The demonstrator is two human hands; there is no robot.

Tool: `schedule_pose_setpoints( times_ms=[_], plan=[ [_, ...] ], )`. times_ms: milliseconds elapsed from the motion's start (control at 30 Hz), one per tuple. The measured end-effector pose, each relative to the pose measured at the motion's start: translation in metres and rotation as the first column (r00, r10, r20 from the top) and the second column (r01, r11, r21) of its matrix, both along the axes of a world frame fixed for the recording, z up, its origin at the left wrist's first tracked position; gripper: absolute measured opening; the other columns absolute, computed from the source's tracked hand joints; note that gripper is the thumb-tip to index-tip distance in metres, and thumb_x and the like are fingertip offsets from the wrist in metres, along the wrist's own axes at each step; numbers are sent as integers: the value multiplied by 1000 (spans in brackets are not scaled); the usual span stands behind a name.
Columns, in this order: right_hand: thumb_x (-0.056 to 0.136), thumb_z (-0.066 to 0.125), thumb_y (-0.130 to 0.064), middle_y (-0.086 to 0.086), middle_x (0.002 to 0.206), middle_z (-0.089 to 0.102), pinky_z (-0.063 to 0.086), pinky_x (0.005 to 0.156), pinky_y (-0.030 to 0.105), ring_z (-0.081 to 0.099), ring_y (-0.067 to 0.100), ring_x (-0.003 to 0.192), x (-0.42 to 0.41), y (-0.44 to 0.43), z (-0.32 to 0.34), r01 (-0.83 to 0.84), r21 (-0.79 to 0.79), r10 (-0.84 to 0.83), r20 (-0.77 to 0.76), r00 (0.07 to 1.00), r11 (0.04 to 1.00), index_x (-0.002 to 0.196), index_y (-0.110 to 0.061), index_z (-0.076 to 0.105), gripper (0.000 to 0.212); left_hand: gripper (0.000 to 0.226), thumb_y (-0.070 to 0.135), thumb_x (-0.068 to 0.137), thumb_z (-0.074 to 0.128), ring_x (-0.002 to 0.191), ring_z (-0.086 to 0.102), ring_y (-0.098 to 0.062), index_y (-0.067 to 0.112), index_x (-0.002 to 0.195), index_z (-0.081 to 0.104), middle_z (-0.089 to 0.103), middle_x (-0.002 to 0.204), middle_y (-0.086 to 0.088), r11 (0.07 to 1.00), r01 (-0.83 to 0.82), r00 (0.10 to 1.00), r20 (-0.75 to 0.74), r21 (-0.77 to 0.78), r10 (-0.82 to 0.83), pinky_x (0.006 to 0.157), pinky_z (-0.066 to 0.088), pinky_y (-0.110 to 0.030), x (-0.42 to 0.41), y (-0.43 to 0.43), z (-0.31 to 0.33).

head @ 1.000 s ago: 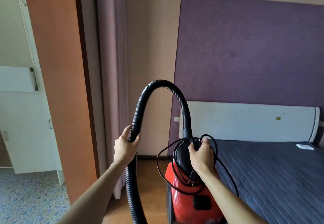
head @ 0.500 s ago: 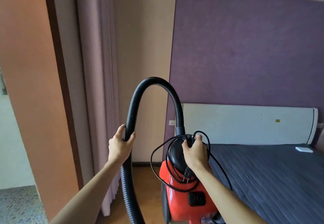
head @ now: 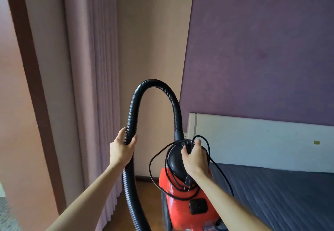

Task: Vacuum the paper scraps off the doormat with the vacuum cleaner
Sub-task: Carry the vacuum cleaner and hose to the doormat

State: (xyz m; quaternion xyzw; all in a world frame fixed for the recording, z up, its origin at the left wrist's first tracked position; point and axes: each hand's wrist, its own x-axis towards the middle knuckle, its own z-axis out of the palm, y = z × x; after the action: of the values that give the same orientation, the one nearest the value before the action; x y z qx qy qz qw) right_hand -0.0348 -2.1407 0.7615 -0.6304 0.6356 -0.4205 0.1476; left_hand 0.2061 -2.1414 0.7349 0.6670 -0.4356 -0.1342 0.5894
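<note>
Tight around the hose [head: 134, 104], the left hand [head: 120, 149]; around the vacuum cleaner [head: 180, 209] handle, the right hand [head: 195, 156].

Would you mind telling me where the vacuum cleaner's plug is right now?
In the head view, low and right of centre, the plug hangs just below the right hand, against the red vacuum cleaner, inside the loops of its cord.

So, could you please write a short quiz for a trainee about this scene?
1. True or false: the left hand grips the hose.
2. The vacuum body is: A red, B blue, C white.
3. What does the right hand grip?
Key: 1 true; 2 A; 3 the vacuum's black top, with the cord looped around it.
</note>
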Motion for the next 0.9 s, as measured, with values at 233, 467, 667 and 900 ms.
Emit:
schedule_pose_setpoints(
  times_ms=[233,467,667,900],
  plan=[
    [94,57,-25,12,91,67,43,61,29,67,31,83,-1,-85,-2,-54,-24,54,20,998,998,112,-9,45,27,49,44,90,66,77,68,-24,34,136,53,71,83,-5,998,-55,999,0,16,55,84,58,-43,0,-69,-2],
    [95,56,-25,1,78,57,29,43,16,46,8,56,5,-153,-6,-75,-36,76,31,997,997,110,-10,45,24,49,42,91,67,69,68,-17,32,138,53,72,90,-6,997,-70,997,29,18,69,70,56,-31,7,-128,-2],
    [95,58,-25,4,84,61,30,44,15,49,12,62,23,-217,-13,-95,-31,96,44,994,995,111,-10,47,25,51,38,93,67,69,68,-16,28,140,52,72,89,-7,997,-81,997,17,5,81,63,49,-24,24,-182,-9],
    [94,58,-24,-2,78,55,29,43,13,60,20,67,60,-314,-12,-143,-36,144,38,989,989,106,-9,47,23,47,34,94,66,61,66,-18,25,139,53,70,78,-5,994,-109,994,15,7,109,53,49,-22,56,-268,-11]
  ],
)
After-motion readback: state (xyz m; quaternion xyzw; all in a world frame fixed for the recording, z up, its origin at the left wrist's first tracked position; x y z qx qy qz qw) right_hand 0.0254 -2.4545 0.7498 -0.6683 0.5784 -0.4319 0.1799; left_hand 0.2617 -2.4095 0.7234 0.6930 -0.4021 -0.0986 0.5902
